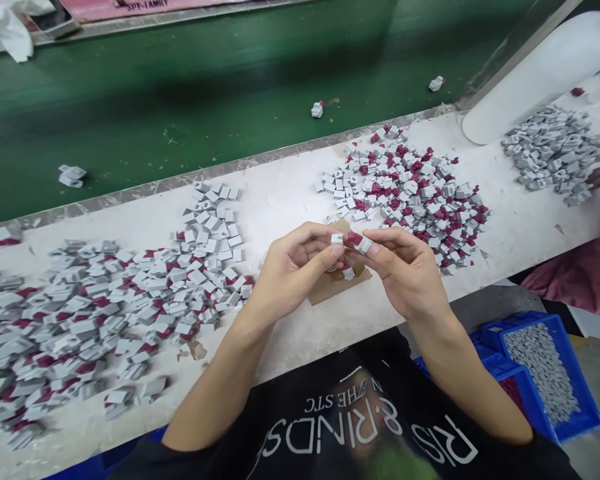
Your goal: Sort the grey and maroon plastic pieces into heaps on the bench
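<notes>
The left hand [305,267], fingertips nearly together, pinches a grey block [337,239]; the right hand [407,270] likewise pinches a maroon-and-grey piece [361,242], above cardboard [325,292]. These 2 appear unjoined; many pieces in the right-side pile [407,193] already combine both colours.

The pieces [360,241] are grey and maroon, the belt [230,87] green.

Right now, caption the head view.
Left hand holds a blocky grey plastic piece; right hand, a maroon-and-grey one.

The head-worn camera looks forward and down, close over the left hand [296,265] and right hand [411,272].
</notes>
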The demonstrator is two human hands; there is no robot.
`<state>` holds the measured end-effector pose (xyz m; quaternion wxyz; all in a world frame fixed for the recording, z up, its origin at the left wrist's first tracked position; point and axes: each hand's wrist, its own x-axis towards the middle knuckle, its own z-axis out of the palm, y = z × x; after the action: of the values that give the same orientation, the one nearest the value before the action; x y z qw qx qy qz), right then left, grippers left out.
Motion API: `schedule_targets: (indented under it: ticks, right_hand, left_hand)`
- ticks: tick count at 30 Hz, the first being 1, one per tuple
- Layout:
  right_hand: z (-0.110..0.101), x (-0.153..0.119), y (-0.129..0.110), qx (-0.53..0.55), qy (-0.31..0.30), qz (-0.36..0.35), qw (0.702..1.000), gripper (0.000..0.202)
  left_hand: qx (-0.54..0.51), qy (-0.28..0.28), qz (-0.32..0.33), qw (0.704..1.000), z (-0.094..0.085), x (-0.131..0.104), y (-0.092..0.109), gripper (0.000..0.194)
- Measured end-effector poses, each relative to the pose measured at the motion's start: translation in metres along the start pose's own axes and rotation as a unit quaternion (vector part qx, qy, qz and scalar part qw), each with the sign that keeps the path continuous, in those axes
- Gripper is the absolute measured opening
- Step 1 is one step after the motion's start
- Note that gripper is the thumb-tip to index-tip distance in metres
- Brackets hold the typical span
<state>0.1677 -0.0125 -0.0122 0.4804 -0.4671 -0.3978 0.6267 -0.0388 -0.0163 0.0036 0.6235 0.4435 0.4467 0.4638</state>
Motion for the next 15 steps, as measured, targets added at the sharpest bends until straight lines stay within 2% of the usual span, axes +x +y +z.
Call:
schedule_targets:
  ticks: [7, 10, 15]
  right_hand:
    - [-0.0001, -0.0028, 0.0065, 0.029, 0.005, -0.007, 1.000, 0.020]
    - [0.0010, -0.0028, 0.0047, 0.004, 0.006, -0.011, 1.000, 0.016]
    - [-0.0009, 0.0040, -0.0006, -0.048, -0.043, -0.008, 0.998, 0.011]
  left_hand:
    - [-0.037, -0.028, -0.005, 0.999, 0.0024, 0.0005, -0.0043, 0.021]
    - [-0.024, -0.029, -0.007, 0.999, 0.0009, 0.0003, -0.0052, 0.018]
    - [0.026, -0.025, 0.003, 0.999, -0.0031, 0.0024, -0.0028, 0.009]
